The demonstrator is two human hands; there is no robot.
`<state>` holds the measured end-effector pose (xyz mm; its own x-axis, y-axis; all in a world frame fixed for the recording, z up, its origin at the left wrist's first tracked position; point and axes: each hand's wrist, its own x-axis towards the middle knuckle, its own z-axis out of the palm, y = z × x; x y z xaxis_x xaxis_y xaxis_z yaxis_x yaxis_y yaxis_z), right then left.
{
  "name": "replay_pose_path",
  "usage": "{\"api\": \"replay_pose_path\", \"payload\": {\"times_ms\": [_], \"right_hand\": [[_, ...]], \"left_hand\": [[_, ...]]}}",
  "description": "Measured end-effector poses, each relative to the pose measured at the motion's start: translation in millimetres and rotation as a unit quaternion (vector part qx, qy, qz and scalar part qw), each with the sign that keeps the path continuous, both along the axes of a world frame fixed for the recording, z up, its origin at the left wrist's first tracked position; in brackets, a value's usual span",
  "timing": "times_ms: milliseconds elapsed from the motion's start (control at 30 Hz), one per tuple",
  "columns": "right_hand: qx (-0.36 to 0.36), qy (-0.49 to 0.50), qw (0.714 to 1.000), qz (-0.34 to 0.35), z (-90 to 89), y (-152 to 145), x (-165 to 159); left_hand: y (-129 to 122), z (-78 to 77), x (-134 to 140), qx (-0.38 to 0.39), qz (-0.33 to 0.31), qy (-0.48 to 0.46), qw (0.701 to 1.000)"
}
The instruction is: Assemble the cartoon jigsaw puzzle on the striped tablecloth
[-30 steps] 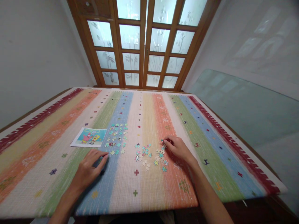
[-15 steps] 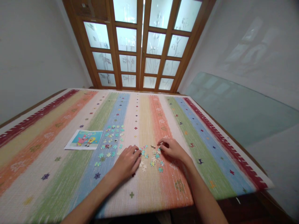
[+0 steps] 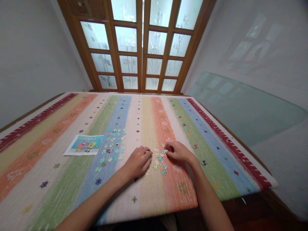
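My left hand [image 3: 139, 161] lies palm down on the cloth, fingers bent over the left edge of a loose heap of jigsaw pieces [image 3: 160, 159], hiding some of them. Across the heap, my right hand [image 3: 178, 151] has thumb and forefinger pinched at a small jigsaw piece [image 3: 166, 150], partly covered by the fingers. The heap's pieces are pale, turquoise and yellowish. Left of my hands, several more jigsaw pieces [image 3: 116, 150] lie spread in rough rows on the blue stripe. Beside them rests a printed cartoon picture [image 3: 84, 145] with a pink and a yellow figure.
A striped tablecloth [image 3: 134, 211] covers the large table, its front edge close to me. Beyond the far edge stands a wooden door [image 3: 143, 64] with frosted panes. A pale green panel [image 3: 245, 102] is by the right wall.
My left hand has shifted right, over pieces that showed beside its fingertips before. My right hand stays at the heap's right side, fingers more curled. The view has shifted slightly.
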<state>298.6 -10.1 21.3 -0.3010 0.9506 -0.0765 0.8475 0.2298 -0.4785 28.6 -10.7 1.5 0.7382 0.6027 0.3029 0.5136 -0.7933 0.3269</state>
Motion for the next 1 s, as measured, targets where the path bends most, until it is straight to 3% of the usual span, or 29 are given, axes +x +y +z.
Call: {"api": "replay_pose_path", "payload": {"times_ms": [300,600,767,1000], "right_hand": [[0.012,-0.002,1.000,-0.016,1.9,-1.5,3.8],[-0.005,0.016,1.000,0.010,0.2,-2.3,-5.3],[0.016,0.006,1.000,-0.010,1.9,-2.6,-5.4],[-0.014,0.042,0.997,0.063,1.5,-3.7,-11.6]], "left_hand": [[34.7,-3.9,43.8,-0.004,0.002,0.038,0.999],[43.4,-2.8,39.7,-0.016,0.015,0.009,1.000],[39.1,-1.4,33.9,-0.029,-0.030,0.003,0.999],[31.4,1.4,32.4,-0.037,-0.072,0.006,0.997]]}}
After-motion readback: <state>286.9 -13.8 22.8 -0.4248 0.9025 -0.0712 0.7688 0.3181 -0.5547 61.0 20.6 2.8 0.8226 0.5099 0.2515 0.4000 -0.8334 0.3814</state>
